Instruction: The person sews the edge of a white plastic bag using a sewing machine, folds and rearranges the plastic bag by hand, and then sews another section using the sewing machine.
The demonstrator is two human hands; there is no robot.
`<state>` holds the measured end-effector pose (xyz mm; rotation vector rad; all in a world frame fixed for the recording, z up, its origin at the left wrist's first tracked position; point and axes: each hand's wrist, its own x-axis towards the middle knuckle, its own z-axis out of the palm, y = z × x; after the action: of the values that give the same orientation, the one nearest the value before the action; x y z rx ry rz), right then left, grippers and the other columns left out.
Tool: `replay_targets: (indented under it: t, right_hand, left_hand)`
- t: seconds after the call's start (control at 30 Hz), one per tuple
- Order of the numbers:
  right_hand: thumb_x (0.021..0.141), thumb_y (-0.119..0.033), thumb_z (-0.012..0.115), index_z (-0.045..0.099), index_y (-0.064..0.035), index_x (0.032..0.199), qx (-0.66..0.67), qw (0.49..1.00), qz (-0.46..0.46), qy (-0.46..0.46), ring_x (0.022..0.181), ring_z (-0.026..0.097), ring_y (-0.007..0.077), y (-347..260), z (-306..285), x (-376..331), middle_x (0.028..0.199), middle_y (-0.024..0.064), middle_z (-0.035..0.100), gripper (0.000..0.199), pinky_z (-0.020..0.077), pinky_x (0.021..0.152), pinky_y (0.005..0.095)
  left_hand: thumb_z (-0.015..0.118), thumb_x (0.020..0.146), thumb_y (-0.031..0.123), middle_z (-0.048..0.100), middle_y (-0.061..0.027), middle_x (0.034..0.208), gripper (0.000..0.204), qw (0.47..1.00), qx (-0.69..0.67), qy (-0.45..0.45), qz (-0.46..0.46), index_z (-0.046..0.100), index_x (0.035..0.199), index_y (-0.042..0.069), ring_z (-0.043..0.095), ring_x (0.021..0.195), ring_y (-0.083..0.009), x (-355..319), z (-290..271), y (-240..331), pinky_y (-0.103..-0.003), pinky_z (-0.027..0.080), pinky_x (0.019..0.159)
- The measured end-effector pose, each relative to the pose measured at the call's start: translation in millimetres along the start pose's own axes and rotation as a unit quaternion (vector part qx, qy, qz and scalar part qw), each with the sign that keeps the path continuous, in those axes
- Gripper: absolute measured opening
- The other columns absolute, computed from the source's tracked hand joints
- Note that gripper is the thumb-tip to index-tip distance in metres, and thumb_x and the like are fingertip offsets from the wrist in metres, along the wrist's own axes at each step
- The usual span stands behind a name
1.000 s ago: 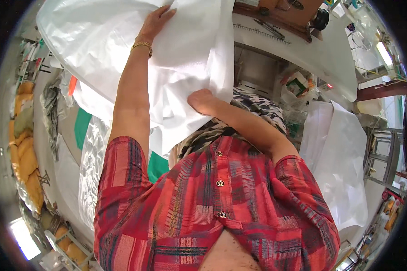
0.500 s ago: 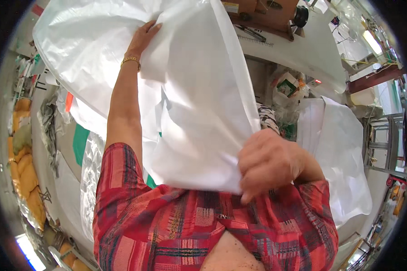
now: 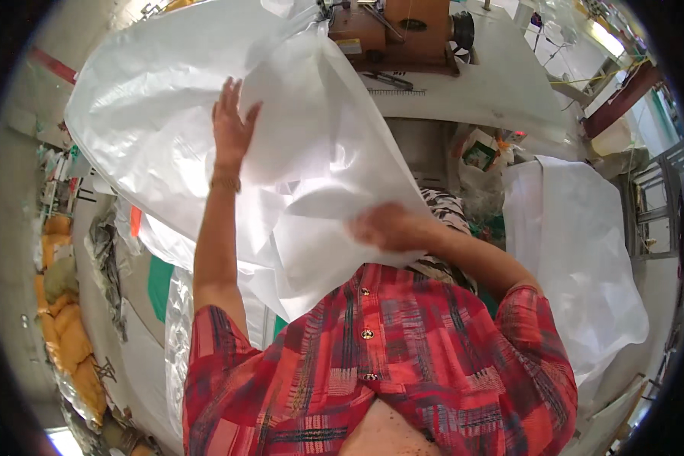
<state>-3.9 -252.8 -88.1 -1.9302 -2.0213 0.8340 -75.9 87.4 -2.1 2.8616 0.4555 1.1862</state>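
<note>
Our white sheet [image 3: 304, 144] covers the left and middle, from far to near. We stretch the left arm far, the left hand [image 3: 234, 133] over the sheet, fingers apart. Our right arm bends leftward; the right hand [image 3: 391, 226] blurs above the sheet's near right part, its grip one we cannot tell. On the far brown machine [image 3: 416, 38] we find a pale label [image 3: 348, 46], unreadable.

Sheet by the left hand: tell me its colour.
The sheet is shiny white; head view shows it best.
</note>
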Motion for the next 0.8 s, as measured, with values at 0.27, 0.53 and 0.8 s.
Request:
replay_targets:
  t: [0.27, 0.53, 0.8]
  right_hand:
    - [0.095, -0.021, 0.056, 0.067, -0.0034, 0.098, 0.203, 0.948, -0.032, 0.244, 0.082, 0.066, 0.0273, 16.9, -8.1, 34.7, 0.089, 0.0177, 0.069, 0.021, 0.0500, 0.076, 0.0394]
    - [0.098, -0.017, 0.050, 0.049, -0.0060, 0.137, 0.558, 0.719, 0.024, 0.413, 0.087, 0.062, 0.0144, 22.5, -80.1, 94.9, 0.118, 0.0044, 0.062, 0.040, 0.0511, 0.074, 0.0301]
    - [0.100, -0.038, 0.051, 0.054, -0.0076, 0.115, 0.679, 0.602, -0.024, 0.419, 0.076, 0.055, 0.0134, 6.3, -110.8, 137.4, 0.092, 0.0027, 0.060, 0.034, 0.0471, 0.071, 0.0329]
  left_hand:
    - [0.080, 0.073, 0.028, 0.021, -0.0123, 0.162, 0.090, 0.963, 0.043, -0.245, 0.103, 0.037, 0.151, 0.016, 0.017, 0.150, -0.0349, -90.0, -37.3, 118.6, -0.065, 0.013, 0.114]
    - [0.057, 0.077, -0.003, 0.039, -0.0099, 0.151, 0.067, 0.987, 0.119, -0.068, 0.086, 0.050, 0.141, 0.017, 0.032, 0.144, -0.0340, -104.1, -15.8, 92.1, -0.063, 0.015, 0.115]
    - [0.066, 0.088, -0.004, 0.065, -0.0089, 0.093, 0.013, 0.969, -0.096, 0.226, -0.039, 0.069, 0.098, 0.003, 0.062, 0.083, -0.0226, -30.0, -87.3, 117.4, -0.032, 0.051, 0.074]
